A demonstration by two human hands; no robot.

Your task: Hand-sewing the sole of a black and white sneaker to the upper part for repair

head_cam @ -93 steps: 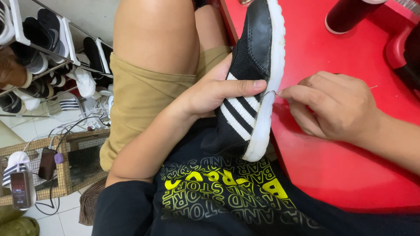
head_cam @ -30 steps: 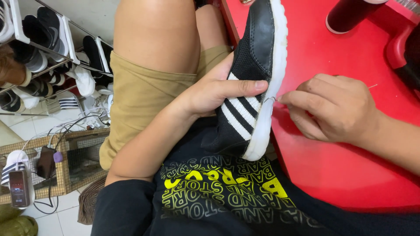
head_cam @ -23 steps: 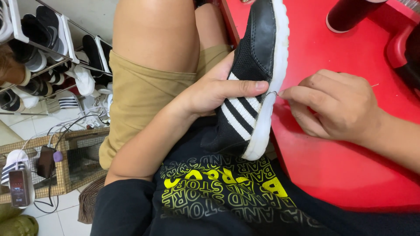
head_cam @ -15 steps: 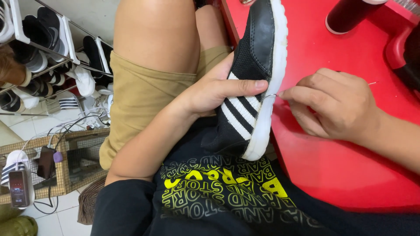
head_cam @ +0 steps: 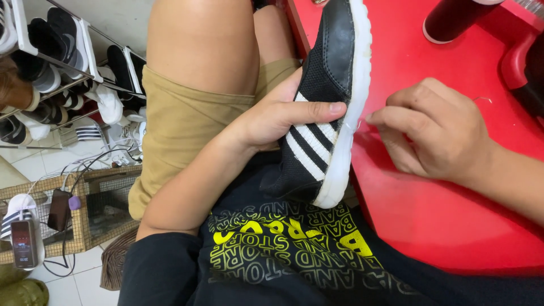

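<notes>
We count one black sneaker [head_cam: 328,102] with three white stripes and a white sole, held on its side against the edge of the red table [head_cam: 430,215], its toe pointing toward our dark printed shirt [head_cam: 283,249] and its heel cut off by the top of the frame. Our two hands are both in view. The left hand [head_cam: 277,116] is clamped on the sneaker, the thumb lying across the upper just above the stripes while the other fingers wrap behind it and are hidden. The right hand [head_cam: 430,133] rests on the table just beside the sole, its fingers curled together with the fingertips pinched near the sole's edge; a thin pale strand, which looks like a thread [head_cam: 358,126], shows between the fingertips and the sole, but it is too fine for us to tell whether the fingers actually hold it, or whether there is a needle. A second wisp of thread [head_cam: 483,100] shows just past the knuckles. One dark red cup [head_cam: 450,20] stands at the far side of the table, its top cut off, and one red curved object [head_cam: 518,62] sits at the right edge, only partly in view. Our bare knee and tan shorts [head_cam: 181,124] fill the middle. On the left a shoe rack [head_cam: 51,62] holds several pairs, too crowded to count, and one phone [head_cam: 24,243] lies low at the left, near some cables.
</notes>
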